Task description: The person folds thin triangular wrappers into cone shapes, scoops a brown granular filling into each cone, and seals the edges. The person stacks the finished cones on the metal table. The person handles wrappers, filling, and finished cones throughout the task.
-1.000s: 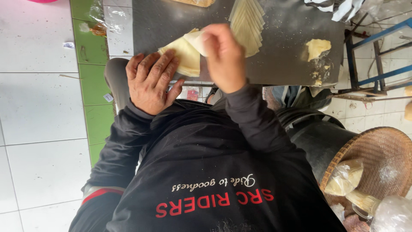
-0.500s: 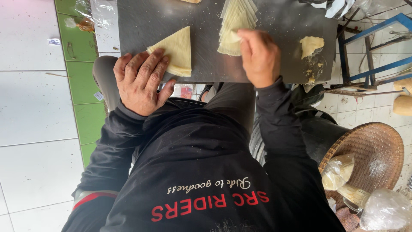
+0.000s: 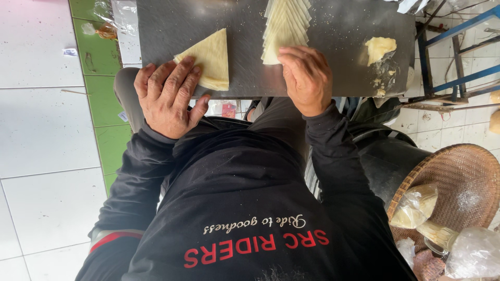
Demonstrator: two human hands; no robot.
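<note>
1. The left hand (image 3: 167, 99) lies flat and open at the near edge of the grey metal surface (image 3: 341, 26), toward its left corner. Its fingertips press on the folded pastry triangle (image 3: 211, 54) and do not grasp it.
2. The right hand (image 3: 307, 78) rests on the near end of the fanned stack of pastry sheets (image 3: 285, 26), at the middle of the near edge. Its fingers curl over the lowest sheets; I cannot tell if they pinch one.
3. I judge that the step in hand is to take one sheet from the stack.
4. The next move calls for separating only one thin sheet, gently, without tearing.
5. A pale dough lump (image 3: 379, 48) lies near the right edge.
</note>
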